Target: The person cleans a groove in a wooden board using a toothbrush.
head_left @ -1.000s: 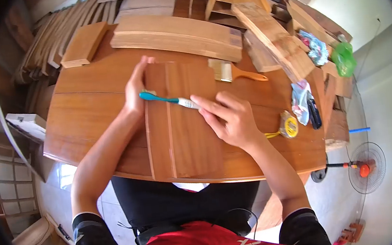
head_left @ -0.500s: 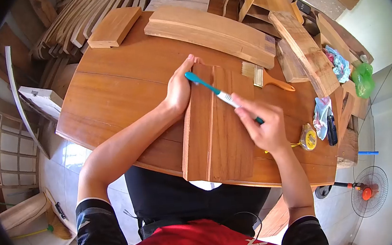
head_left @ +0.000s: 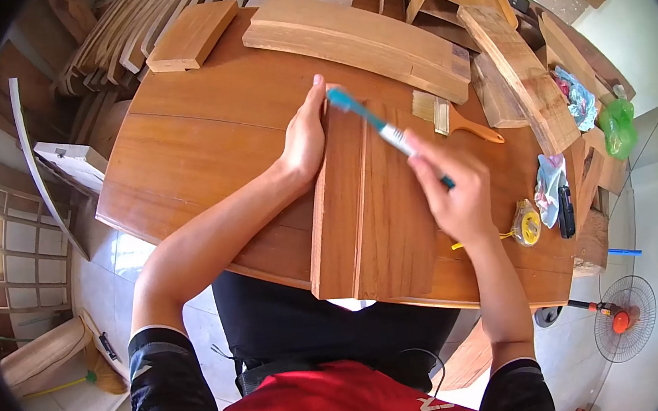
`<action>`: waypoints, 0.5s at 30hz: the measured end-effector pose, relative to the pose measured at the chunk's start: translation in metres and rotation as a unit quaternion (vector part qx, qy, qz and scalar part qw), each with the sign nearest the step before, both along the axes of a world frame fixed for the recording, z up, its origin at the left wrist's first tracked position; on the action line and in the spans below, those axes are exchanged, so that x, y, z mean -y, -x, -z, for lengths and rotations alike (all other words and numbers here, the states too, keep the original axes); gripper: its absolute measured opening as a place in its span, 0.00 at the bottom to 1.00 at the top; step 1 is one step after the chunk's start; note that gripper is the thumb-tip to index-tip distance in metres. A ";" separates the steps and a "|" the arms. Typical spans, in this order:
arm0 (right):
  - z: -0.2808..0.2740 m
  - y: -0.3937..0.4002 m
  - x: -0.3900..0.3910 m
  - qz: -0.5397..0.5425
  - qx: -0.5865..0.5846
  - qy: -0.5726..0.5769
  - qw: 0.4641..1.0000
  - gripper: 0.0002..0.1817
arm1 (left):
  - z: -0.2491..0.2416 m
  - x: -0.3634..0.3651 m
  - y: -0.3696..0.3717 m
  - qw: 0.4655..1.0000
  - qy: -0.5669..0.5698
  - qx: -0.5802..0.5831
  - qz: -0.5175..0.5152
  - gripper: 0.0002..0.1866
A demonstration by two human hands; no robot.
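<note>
A flat wooden panel [head_left: 369,209] with a groove along its length lies on the round wooden table [head_left: 203,154], its near end past the table's edge. My left hand [head_left: 306,136] presses on the panel's far left edge, fingers spread flat. My right hand [head_left: 451,188] grips a teal and white toothbrush [head_left: 372,121] by the handle. The brush head points away from me and sits at the panel's far end, close to my left fingertips.
A paintbrush [head_left: 452,122] lies just right of the panel. A yellow tape measure [head_left: 525,225], a rag [head_left: 549,178] and a dark tool [head_left: 565,211] sit at the table's right. Curved wood pieces [head_left: 359,38] and planks crowd the far side. A fan [head_left: 622,319] stands on the floor.
The toothbrush has moved along the panel from its left part toward the far end. My right hand followed it away from me. My left hand stayed on the panel's edge.
</note>
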State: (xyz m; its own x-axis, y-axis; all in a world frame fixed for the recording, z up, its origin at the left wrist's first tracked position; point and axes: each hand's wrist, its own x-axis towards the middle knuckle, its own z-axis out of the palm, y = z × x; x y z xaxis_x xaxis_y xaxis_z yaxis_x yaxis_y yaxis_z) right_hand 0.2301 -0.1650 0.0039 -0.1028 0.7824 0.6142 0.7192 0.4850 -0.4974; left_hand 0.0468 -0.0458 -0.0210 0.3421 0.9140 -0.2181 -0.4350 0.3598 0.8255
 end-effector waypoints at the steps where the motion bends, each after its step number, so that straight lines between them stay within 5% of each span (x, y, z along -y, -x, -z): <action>1: -0.003 -0.004 -0.001 0.022 0.015 0.006 1.000 0.15 | 0.005 -0.001 0.001 1.000 -0.011 -0.012 0.008 0.22; 4: -0.009 -0.002 0.007 -0.006 0.044 0.032 0.998 0.13 | 0.011 -0.008 0.003 0.999 -0.032 -0.016 0.023 0.23; 6: -0.003 -0.011 0.001 0.080 0.052 0.016 0.995 0.14 | 0.010 -0.006 0.003 0.999 -0.012 0.004 0.040 0.23; 10: -0.001 0.008 0.015 -0.027 0.044 0.027 0.998 0.16 | 0.010 -0.006 0.005 0.999 -0.015 -0.022 0.035 0.24; 12: -0.002 -0.002 0.008 0.040 0.023 0.010 0.999 0.17 | 0.012 -0.007 0.004 0.998 -0.052 -0.003 0.041 0.24; 15: -0.005 -0.003 0.014 0.000 0.041 0.023 0.999 0.16 | 0.011 -0.006 0.009 0.998 -0.028 -0.045 0.046 0.25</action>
State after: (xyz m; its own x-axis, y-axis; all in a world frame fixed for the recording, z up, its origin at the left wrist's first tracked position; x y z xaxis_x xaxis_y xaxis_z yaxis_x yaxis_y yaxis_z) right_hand 0.2333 -0.1789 0.0085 -0.1515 0.8100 0.5665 0.7590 0.4625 -0.4583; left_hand 0.0381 -0.0398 -0.0321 0.4067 0.8910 -0.2019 -0.3251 0.3477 0.8794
